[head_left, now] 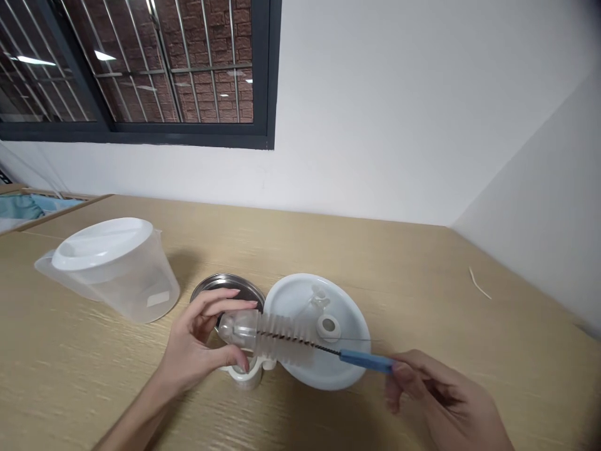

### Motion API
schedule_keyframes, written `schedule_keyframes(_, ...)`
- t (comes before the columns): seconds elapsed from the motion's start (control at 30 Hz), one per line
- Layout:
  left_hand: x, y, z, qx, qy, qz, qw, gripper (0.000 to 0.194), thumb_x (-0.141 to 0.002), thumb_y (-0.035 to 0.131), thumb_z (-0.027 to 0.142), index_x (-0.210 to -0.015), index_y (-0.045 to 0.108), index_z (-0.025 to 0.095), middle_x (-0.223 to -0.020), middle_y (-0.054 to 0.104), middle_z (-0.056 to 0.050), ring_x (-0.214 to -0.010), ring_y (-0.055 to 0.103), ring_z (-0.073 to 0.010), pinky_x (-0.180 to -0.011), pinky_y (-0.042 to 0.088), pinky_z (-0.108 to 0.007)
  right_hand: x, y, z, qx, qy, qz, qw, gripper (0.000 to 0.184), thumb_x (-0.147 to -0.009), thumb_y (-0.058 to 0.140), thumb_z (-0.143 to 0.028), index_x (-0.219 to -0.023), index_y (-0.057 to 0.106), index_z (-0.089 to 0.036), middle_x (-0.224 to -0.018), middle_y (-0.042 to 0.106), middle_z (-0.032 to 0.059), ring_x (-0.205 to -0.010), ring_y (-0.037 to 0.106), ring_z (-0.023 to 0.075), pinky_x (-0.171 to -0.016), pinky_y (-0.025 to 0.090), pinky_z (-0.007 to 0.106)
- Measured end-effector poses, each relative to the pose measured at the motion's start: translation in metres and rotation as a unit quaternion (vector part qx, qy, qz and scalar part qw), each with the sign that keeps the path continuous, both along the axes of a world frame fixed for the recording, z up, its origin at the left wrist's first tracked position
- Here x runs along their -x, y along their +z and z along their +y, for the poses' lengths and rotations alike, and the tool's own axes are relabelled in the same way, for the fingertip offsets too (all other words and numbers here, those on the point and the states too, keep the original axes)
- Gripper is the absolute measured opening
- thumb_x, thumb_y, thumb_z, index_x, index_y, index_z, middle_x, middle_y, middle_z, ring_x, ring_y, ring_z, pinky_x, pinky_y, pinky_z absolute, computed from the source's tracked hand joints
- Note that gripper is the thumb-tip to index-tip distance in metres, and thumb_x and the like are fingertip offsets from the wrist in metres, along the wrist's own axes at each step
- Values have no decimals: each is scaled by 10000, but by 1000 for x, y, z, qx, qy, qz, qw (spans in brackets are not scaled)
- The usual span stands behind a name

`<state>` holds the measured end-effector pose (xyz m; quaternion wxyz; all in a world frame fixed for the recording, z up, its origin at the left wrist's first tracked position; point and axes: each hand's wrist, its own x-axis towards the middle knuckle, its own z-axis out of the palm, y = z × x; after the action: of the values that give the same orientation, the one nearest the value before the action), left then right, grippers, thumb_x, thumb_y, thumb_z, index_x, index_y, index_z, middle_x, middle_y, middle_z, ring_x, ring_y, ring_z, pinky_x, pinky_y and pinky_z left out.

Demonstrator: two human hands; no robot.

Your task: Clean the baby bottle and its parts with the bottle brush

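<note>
My left hand (206, 338) grips a clear, dome-ended piece (241, 329), which looks like a bottle nipple, between thumb and fingers. In my right hand (436, 394) is the blue handle of a bottle brush (364, 359). The brush's twisted wire stem and white bristles point left, with the bristle end at the open side of the clear piece; how far it reaches inside I cannot tell. Beneath the brush sits a white bowl (323, 379) holding a white ring (328, 327) and a small clear part (320, 297). A white two-handled cup (246, 379) stands partly hidden below my left hand.
Behind my left hand lies a round metal dish (228, 280), partly covered by it. A translucent pitcher (141, 282) with a white lid stands to the left on the wooden table (263, 238). Far right lies a thin white strip (479, 285). A wall and barred window rise behind.
</note>
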<state>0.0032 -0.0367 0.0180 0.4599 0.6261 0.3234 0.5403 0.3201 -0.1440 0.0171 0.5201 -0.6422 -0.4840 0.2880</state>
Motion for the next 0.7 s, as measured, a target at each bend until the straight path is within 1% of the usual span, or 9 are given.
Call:
schedule_keyframes(0.07,0,0,-1,-3,-2,-10,1000,775,-514,994,93,-1203,677,253,-1112,819,-98,-1048,767,-288,-844,620,-315,-1,3,1,20,20,-22,999,613,-919,559,-671,-512,590,-214,-500,535,19,-489,486,131,-463,417,214)
schedule_keyframes(0.13,1,3,-2,-8,-3,0,1000,736,-479,1003,82,-1140,733,262,-1094,825,-81,-1040,770,-276,-852,615,-291,-1,5,2,27,23,-16,999,630,-921,553,-677,-502,573,-208,-500,527,19,-501,490,132,-471,418,210)
schedule_keyframes(0.17,1,5,-3,-13,-5,10,1000,689,-468,1004,77,-1087,764,262,-1080,829,-74,-1038,770,-271,-865,611,-285,-1,6,2,22,17,-5,1000,583,-910,577,-672,-559,627,-210,-515,545,17,-524,519,140,-487,435,209)
schedule_keyframes(0.23,1,9,-4,-22,-11,30,999,583,-471,999,69,-987,805,259,-1065,832,-66,-1046,766,-267,-909,600,-291,0,7,2,-3,-1,24,1000,443,-871,651,-653,-810,748,-225,-570,604,11,-571,582,158,-531,489,214)
schedule_keyframes(0.3,0,11,-4,-21,-13,33,999,516,-504,984,66,-951,818,261,-1074,830,-68,-1059,760,-270,-935,594,-309,2,7,2,-32,-20,57,998,458,-811,731,-637,-1050,748,-246,-666,682,16,-629,650,177,-589,551,231)
schedule_keyframes(0.33,0,12,-4,-16,-13,28,999,502,-519,976,65,-953,819,260,-1084,827,-72,-1067,756,-274,-937,595,-318,3,6,2,-40,-24,70,996,482,-783,760,-632,-1085,737,-256,-725,717,26,-658,678,186,-612,575,240)
schedule_keyframes(0.4,-1,11,-3,-5,-8,16,1000,475,-551,960,70,-967,817,248,-1097,821,-88,-1078,751,-288,-930,602,-339,5,5,2,-44,-32,85,995,457,-743,800,-622,-1019,739,-262,-806,757,46,-716,723,206,-660,611,256)
schedule_keyframes(0.5,-1,11,-1,6,-8,10,1000,444,-588,945,95,-992,814,227,-1122,809,-117,-1083,745,-308,-934,604,-378,4,2,4,-43,-44,85,994,452,-710,835,-597,-971,753,-238,-809,768,59,-707,732,211,-683,633,268)
schedule_keyframes(0.7,1,10,2,-10,-32,33,999,575,-495,976,64,-1011,820,267,-1171,795,-97,-1151,716,-301,-975,588,-356,-1,-1,7,-47,-68,94,992,486,-686,852,-607,-994,763,-241,-795,765,37,-713,724,184,-736,622,228)
